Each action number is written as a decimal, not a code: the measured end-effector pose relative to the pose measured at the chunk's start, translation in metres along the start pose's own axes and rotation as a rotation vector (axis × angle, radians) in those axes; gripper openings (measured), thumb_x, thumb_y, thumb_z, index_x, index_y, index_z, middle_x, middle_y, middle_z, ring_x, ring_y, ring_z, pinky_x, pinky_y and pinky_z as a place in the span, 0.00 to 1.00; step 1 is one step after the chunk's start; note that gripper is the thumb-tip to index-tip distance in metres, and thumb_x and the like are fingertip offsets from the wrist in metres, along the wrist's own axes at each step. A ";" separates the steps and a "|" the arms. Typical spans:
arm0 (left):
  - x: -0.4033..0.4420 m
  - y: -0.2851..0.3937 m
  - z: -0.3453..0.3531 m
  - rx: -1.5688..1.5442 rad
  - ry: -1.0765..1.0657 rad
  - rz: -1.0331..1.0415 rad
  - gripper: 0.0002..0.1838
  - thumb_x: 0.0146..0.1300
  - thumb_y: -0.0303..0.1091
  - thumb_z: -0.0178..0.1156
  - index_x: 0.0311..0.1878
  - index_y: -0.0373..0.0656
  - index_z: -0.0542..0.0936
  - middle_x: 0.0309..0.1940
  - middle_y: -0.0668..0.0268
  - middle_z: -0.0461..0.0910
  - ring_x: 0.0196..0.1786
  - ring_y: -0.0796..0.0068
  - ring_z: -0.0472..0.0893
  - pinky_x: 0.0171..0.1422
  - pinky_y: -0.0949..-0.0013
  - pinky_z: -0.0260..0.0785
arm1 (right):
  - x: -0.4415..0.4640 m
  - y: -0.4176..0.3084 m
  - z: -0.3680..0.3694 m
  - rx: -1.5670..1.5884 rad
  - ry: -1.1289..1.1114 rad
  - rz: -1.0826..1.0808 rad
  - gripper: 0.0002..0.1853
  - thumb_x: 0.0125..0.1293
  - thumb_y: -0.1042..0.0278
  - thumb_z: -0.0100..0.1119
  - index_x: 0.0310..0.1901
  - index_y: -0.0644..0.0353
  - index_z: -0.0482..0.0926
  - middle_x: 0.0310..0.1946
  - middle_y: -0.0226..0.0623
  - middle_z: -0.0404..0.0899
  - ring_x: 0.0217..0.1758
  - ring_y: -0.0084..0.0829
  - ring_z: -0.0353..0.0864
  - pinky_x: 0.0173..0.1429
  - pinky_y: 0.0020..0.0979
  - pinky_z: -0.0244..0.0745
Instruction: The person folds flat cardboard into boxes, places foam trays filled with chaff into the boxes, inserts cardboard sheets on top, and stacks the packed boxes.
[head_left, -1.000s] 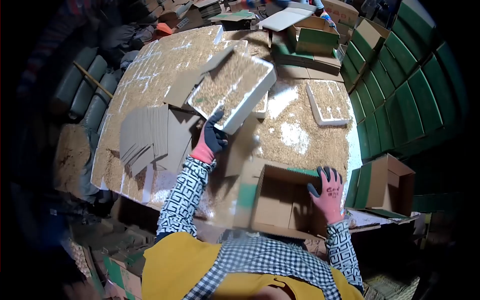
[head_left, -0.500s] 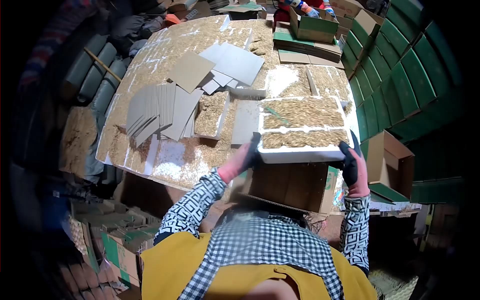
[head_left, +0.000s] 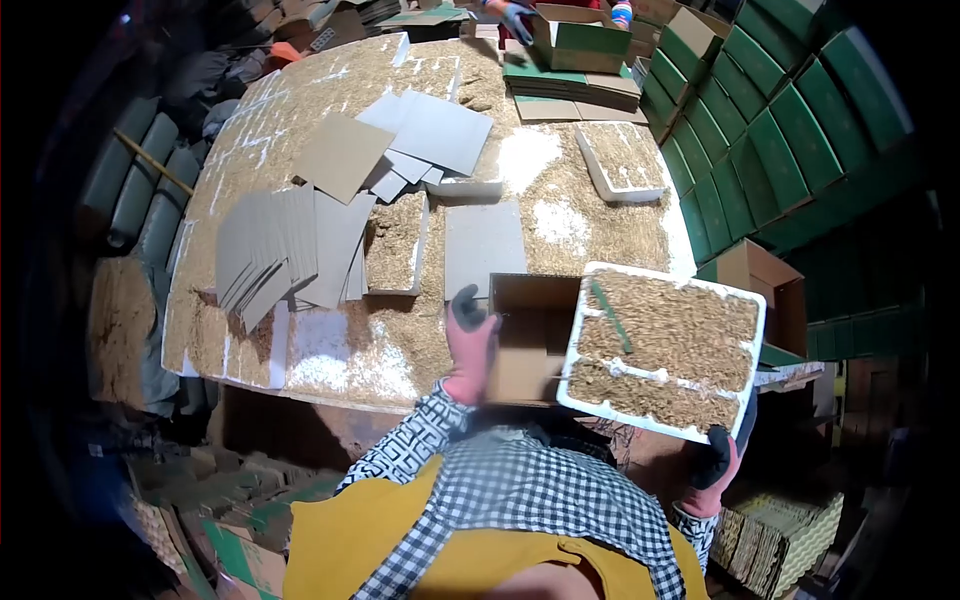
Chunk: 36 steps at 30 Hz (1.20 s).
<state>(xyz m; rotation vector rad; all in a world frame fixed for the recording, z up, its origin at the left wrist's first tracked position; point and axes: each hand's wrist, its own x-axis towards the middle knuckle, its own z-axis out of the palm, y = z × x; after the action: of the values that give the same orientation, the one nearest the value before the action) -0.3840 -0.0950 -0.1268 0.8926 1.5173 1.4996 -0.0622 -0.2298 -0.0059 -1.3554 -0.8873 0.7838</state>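
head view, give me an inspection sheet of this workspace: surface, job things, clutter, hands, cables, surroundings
surface: table strewn with brown bits, white patches
job things: tray of brown bits, green strip on top; open box, partly hidden by tray
clutter: grey sheets, tan sheet, loose toward the left
left hand: at box's left edge, grip unclear
right hand: holds tray's near right corner
cables: nothing seen
surroundings: green boxes stacked right; another person's hand at far edge
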 end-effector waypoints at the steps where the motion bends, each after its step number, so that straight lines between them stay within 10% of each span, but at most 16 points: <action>1: 0.003 -0.012 0.003 -0.236 -0.024 -0.111 0.24 0.54 0.21 0.64 0.57 0.36 0.73 0.44 0.65 0.76 0.44 0.76 0.76 0.48 0.75 0.72 | -0.004 0.006 -0.004 -0.009 -0.017 0.036 0.38 0.55 0.69 0.56 0.69 0.67 0.59 0.64 0.41 0.66 0.65 0.35 0.67 0.69 0.32 0.59; 5: -0.003 -0.037 0.005 -0.254 -0.068 -0.052 0.13 0.64 0.26 0.54 0.51 0.36 0.77 0.42 0.65 0.79 0.43 0.74 0.79 0.51 0.71 0.74 | 0.000 -0.011 0.055 0.002 -0.223 0.119 0.45 0.50 0.65 0.68 0.70 0.64 0.58 0.65 0.39 0.64 0.68 0.34 0.63 0.69 0.34 0.61; 8: 0.029 -0.067 -0.025 -1.068 -0.193 -0.431 0.17 0.72 0.37 0.44 0.50 0.36 0.78 0.41 0.61 0.82 0.47 0.68 0.81 0.56 0.66 0.72 | 0.001 0.023 0.080 0.048 -0.345 0.366 0.46 0.53 0.70 0.66 0.72 0.61 0.53 0.68 0.39 0.61 0.71 0.32 0.58 0.69 0.34 0.63; 10: 0.072 -0.076 -0.029 0.067 0.346 -0.122 0.25 0.68 0.47 0.55 0.55 0.33 0.74 0.50 0.53 0.79 0.48 0.57 0.80 0.57 0.59 0.70 | 0.012 0.059 0.078 -0.217 -0.504 0.300 0.43 0.60 0.63 0.63 0.74 0.59 0.50 0.67 0.45 0.63 0.68 0.34 0.64 0.66 0.34 0.66; 11: 0.098 -0.076 -0.042 0.818 0.253 0.016 0.36 0.61 0.54 0.62 0.59 0.31 0.70 0.54 0.47 0.75 0.53 0.48 0.77 0.58 0.54 0.67 | 0.020 0.049 0.083 -0.568 -0.582 0.413 0.43 0.63 0.56 0.60 0.73 0.61 0.49 0.63 0.54 0.68 0.64 0.41 0.70 0.65 0.35 0.66; 13: 0.134 -0.076 -0.033 1.103 0.064 -0.147 0.47 0.53 0.60 0.66 0.64 0.31 0.64 0.60 0.41 0.70 0.59 0.47 0.74 0.63 0.53 0.66 | 0.027 0.041 0.095 -0.988 -0.619 0.248 0.40 0.64 0.50 0.54 0.70 0.66 0.53 0.55 0.61 0.74 0.60 0.54 0.74 0.64 0.42 0.67; 16: 0.169 -0.133 -0.032 1.121 -0.239 -0.208 0.52 0.48 0.56 0.70 0.68 0.31 0.58 0.61 0.43 0.69 0.62 0.47 0.72 0.64 0.54 0.65 | 0.030 0.083 0.104 -1.570 -0.870 -0.131 0.24 0.62 0.55 0.56 0.54 0.65 0.73 0.40 0.48 0.81 0.39 0.39 0.83 0.42 0.34 0.78; 19: 0.170 -0.160 -0.039 1.106 -0.159 -0.214 0.48 0.48 0.43 0.70 0.67 0.30 0.58 0.61 0.43 0.70 0.64 0.52 0.71 0.65 0.55 0.65 | 0.020 0.051 0.098 -1.038 -0.260 -0.504 0.17 0.62 0.62 0.59 0.51 0.58 0.78 0.40 0.43 0.82 0.39 0.41 0.83 0.44 0.38 0.77; 22: 0.165 -0.162 -0.043 0.729 -0.051 -0.149 0.34 0.52 0.35 0.67 0.59 0.30 0.66 0.52 0.50 0.74 0.55 0.61 0.73 0.57 0.61 0.67 | 0.023 0.081 0.021 -0.806 -0.064 -0.294 0.22 0.59 0.60 0.62 0.55 0.55 0.77 0.44 0.42 0.82 0.44 0.42 0.82 0.49 0.39 0.76; 24: 0.167 -0.135 -0.038 0.494 -0.050 -0.039 0.25 0.55 0.31 0.66 0.54 0.31 0.71 0.45 0.56 0.77 0.46 0.67 0.76 0.49 0.66 0.70 | 0.054 0.156 -0.048 -0.896 0.172 0.237 0.26 0.54 0.57 0.66 0.56 0.53 0.75 0.46 0.44 0.81 0.49 0.43 0.81 0.53 0.41 0.75; 26: 0.158 -0.095 -0.035 0.264 -0.104 0.077 0.16 0.58 0.27 0.65 0.48 0.31 0.76 0.38 0.62 0.81 0.36 0.73 0.79 0.41 0.71 0.73 | 0.091 0.230 -0.108 -1.149 0.151 0.322 0.29 0.52 0.56 0.68 0.56 0.54 0.76 0.44 0.46 0.81 0.50 0.44 0.80 0.54 0.42 0.75; 28: 0.125 -0.035 -0.030 0.117 -0.075 -0.017 0.18 0.58 0.27 0.65 0.50 0.31 0.77 0.41 0.63 0.81 0.39 0.77 0.79 0.42 0.72 0.73 | 0.112 0.324 -0.151 -1.251 0.181 -0.044 0.30 0.51 0.56 0.68 0.57 0.53 0.75 0.44 0.47 0.81 0.48 0.44 0.80 0.54 0.42 0.75; 32: 0.084 0.024 -0.039 0.308 0.028 0.165 0.17 0.60 0.26 0.63 0.53 0.32 0.76 0.44 0.63 0.81 0.42 0.74 0.79 0.47 0.72 0.73 | 0.145 0.278 -0.128 -1.101 0.042 0.353 0.17 0.51 0.60 0.65 0.43 0.57 0.81 0.40 0.45 0.83 0.46 0.45 0.81 0.54 0.40 0.75; 36: 0.036 0.035 -0.044 0.350 0.097 0.179 0.17 0.58 0.19 0.59 0.53 0.30 0.76 0.47 0.60 0.80 0.47 0.72 0.79 0.54 0.70 0.72 | 0.144 0.298 -0.148 -0.954 0.138 -0.082 0.12 0.54 0.60 0.65 0.33 0.61 0.80 0.31 0.46 0.80 0.37 0.48 0.79 0.44 0.41 0.74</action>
<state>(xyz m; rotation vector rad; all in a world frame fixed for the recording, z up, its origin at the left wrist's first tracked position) -0.4409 -0.0796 -0.0959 1.1994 1.8485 1.4413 0.1456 -0.1519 -0.2924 -2.1425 -1.2625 0.1614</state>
